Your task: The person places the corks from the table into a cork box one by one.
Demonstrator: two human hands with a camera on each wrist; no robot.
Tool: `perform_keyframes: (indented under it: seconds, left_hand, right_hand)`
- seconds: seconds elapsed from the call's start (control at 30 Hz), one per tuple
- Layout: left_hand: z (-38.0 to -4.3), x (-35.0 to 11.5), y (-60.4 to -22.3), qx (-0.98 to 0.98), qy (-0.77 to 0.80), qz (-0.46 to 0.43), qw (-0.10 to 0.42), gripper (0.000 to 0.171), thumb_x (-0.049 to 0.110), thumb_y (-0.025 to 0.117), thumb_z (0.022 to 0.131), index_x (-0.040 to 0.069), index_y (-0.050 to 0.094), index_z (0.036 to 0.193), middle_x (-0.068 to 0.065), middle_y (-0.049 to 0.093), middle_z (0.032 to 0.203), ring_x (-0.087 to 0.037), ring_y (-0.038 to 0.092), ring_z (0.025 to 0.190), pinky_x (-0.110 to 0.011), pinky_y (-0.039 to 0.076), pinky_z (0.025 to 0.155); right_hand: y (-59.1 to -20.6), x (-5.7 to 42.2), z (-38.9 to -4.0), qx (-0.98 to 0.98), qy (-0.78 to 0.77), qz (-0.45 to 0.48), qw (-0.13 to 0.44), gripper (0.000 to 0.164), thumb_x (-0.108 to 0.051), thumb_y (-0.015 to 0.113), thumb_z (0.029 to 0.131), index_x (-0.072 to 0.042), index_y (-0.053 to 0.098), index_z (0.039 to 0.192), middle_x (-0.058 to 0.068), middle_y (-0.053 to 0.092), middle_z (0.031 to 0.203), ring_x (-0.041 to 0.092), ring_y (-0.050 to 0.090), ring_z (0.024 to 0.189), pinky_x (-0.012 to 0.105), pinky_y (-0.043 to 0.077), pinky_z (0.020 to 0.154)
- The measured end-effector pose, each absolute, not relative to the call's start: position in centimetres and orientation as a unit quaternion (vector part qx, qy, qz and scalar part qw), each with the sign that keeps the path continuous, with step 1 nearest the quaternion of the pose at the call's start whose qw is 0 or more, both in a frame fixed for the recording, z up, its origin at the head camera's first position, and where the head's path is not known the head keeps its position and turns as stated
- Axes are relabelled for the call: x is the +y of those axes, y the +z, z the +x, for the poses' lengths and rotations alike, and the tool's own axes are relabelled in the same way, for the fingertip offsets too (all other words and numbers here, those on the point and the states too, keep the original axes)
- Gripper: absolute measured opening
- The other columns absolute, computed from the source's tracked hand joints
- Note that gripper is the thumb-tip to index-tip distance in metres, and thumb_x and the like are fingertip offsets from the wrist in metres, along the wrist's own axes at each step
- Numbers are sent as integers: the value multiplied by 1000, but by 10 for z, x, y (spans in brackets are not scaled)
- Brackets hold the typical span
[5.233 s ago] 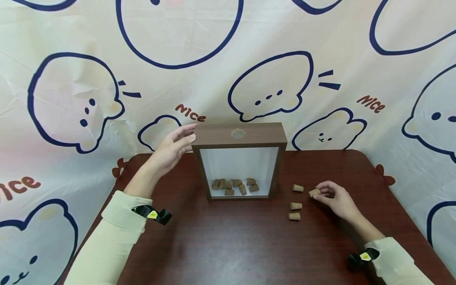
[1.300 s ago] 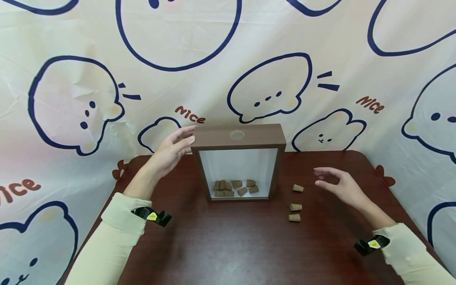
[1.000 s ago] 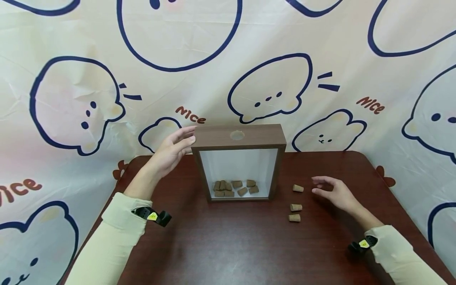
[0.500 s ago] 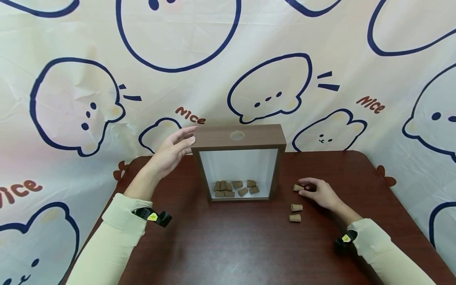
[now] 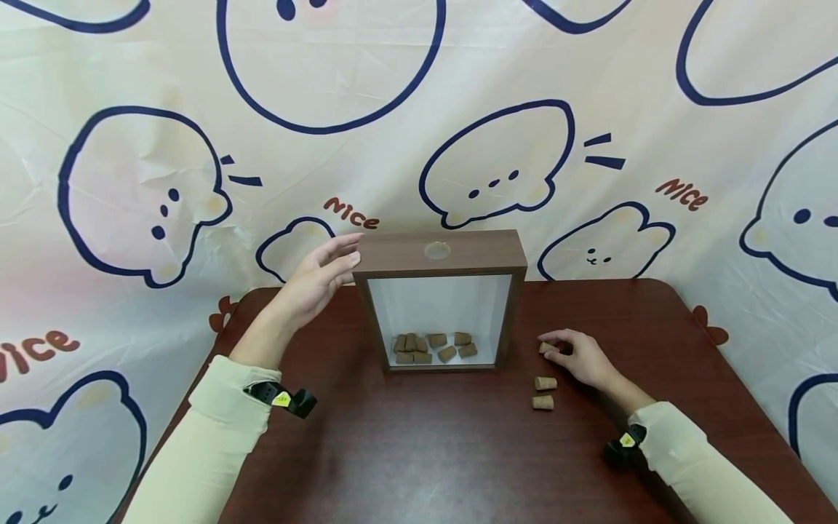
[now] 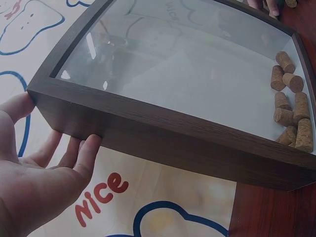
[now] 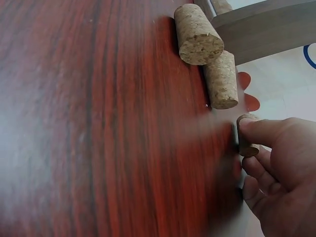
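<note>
In the head view a brown shadow box (image 5: 440,251) with a clear front and a round hole in its top stands on the table. Several corks (image 5: 422,348) lie inside along its bottom. My left hand (image 5: 310,285) holds the box at its upper left corner; the left wrist view has the thumb on one edge of the side panel and fingertips on the opposite edge. To the right of the box, my right hand (image 5: 585,358) pinches a cork (image 7: 245,140) between thumb and fingers, low over the table. Two more corks, a nearer one (image 5: 543,402) and a farther one (image 5: 545,383), lie just in front.
The dark red-brown table (image 5: 419,451) reaches back to a cream patterned cloth (image 5: 366,167) that hangs close behind the box. Cloth also covers both sides. A black wrist camera (image 5: 622,447) sits on the right wrist, another (image 5: 301,402) on the left.
The right hand has moved left and taken hold of the farthest loose cork. The cork it pinched 5.2 s ago is gone from it, and corks in the box lie differently. The left hand stays put.
</note>
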State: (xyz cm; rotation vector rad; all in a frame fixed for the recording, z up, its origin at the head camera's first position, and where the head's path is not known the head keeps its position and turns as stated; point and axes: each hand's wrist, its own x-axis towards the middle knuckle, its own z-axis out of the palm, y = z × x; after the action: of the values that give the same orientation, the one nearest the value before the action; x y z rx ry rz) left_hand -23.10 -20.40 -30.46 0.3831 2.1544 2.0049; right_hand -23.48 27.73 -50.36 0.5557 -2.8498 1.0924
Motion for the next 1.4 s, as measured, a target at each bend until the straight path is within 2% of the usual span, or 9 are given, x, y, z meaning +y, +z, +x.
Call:
perform_keyframes:
  seconds: [0.23,0.43,0.7,0.9,1.13,1.4]
  left_hand:
    - [-231,-204,-305,726,669,131,88,59,22,52,106,5,31,158,-14,29,159,-28,28,146,-46,27,119]
    - [-231,-204,-305,727,669,129,86,59,22,52,106,5,31,158,-14,29,159,-27,28,146,-44,29,117]
    - [-230,-203,-304,721,676,126,85,58,20,52,105,3,31,158,-14,30,159,-27,29,145,-30,38,106]
    - [-230,-202,-304,717,681,128,82,58,19,52,106,3,31,157,-15,29,159,-27,30,144,-26,40,101]
    - [-230,-203,-304,721,676,129,83,58,20,51,106,3,31,157,-14,30,159,-27,30,144,-28,40,103]
    - [-230,-203,-303,725,671,129,84,58,21,52,106,4,31,158,-14,29,159,-27,29,145,-29,39,105]
  right_hand:
    - [-494,289,-224,-923,338,179,33,29,-4,75,92,-7,73,120,9,71,114,22,64,98,44,53,85]
    - [-470,302,-214,-925,331,178,52,30,-4,74,92,-6,72,122,10,72,114,22,65,96,44,54,82]
    - [-422,307,-201,-922,319,200,88,30,-6,73,94,-9,71,124,4,72,110,8,60,87,24,51,70]
    - [-383,301,-194,-917,314,217,116,30,-8,75,93,-10,72,122,-1,70,101,5,55,86,22,47,67]
    - [-338,286,-193,-912,306,238,133,32,-10,76,92,-13,72,123,0,69,100,6,53,85,20,44,63]
    - [-288,262,-198,-891,325,277,151,32,0,75,90,-9,73,121,-3,67,96,8,54,84,18,46,67]
